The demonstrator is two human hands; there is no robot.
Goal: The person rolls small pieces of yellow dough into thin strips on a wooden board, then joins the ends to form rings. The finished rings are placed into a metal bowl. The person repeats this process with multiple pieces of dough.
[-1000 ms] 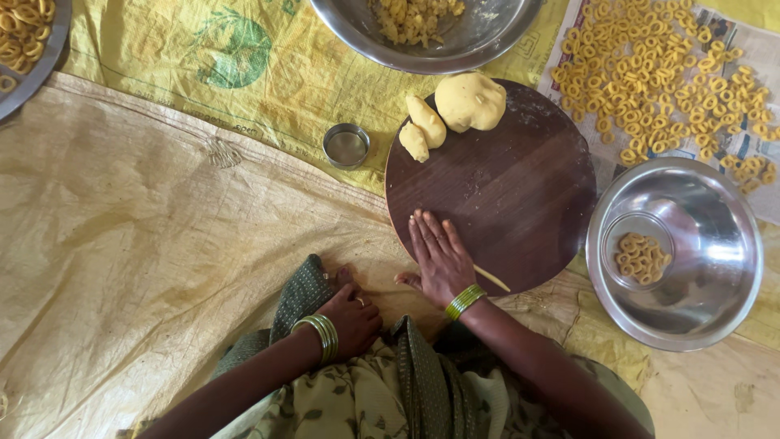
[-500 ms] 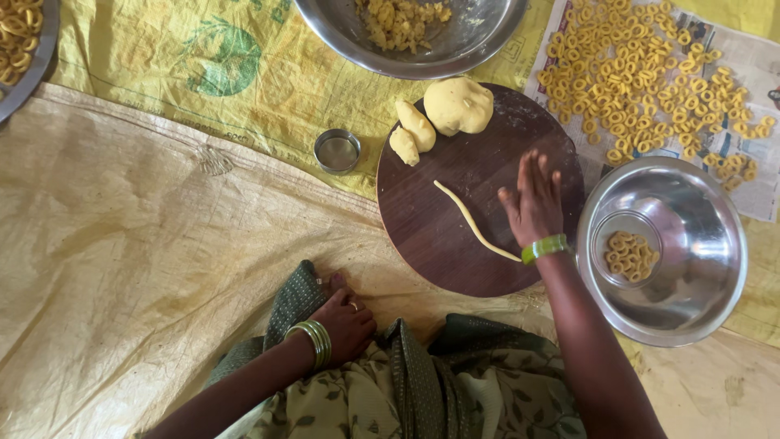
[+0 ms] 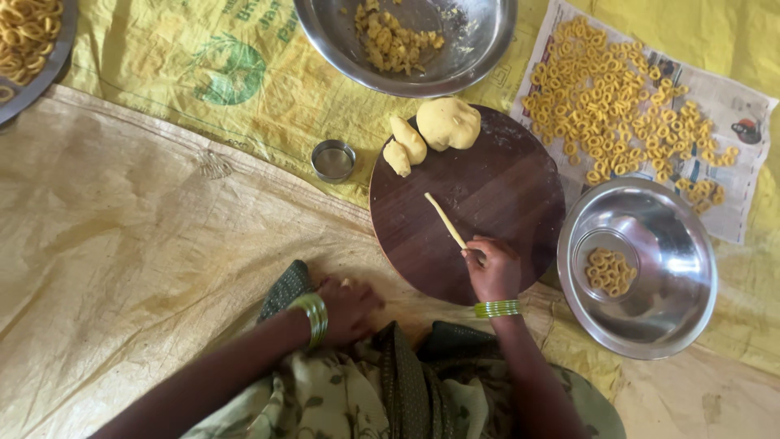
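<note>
A round dark wooden board point(image 3: 512, 187) lies on the floor cloth in front of me. My right hand point(image 3: 492, 268) rests on its near edge, fingers pinching the near end of a thin rolled dough strip point(image 3: 444, 219). A large dough ball point(image 3: 448, 123) and two smaller lumps point(image 3: 405, 146) sit at the board's far edge. My left hand point(image 3: 348, 307), with green bangles on the wrist, presses fingers-down on the cloth beside my knee, holding nothing.
A steel bowl point(image 3: 650, 325) at the right holds several dough rings point(image 3: 609, 271). Many rings dry on a newspaper sheet point(image 3: 735, 106). A large steel basin point(image 3: 479, 49) with dough scraps sits beyond the board. A small steel cup point(image 3: 333, 160) stands left of the board.
My right hand came back from the board's far right to its near edge and took hold of the strip's end. The strip now lies shorter and straighter. The left hand stayed put.
</note>
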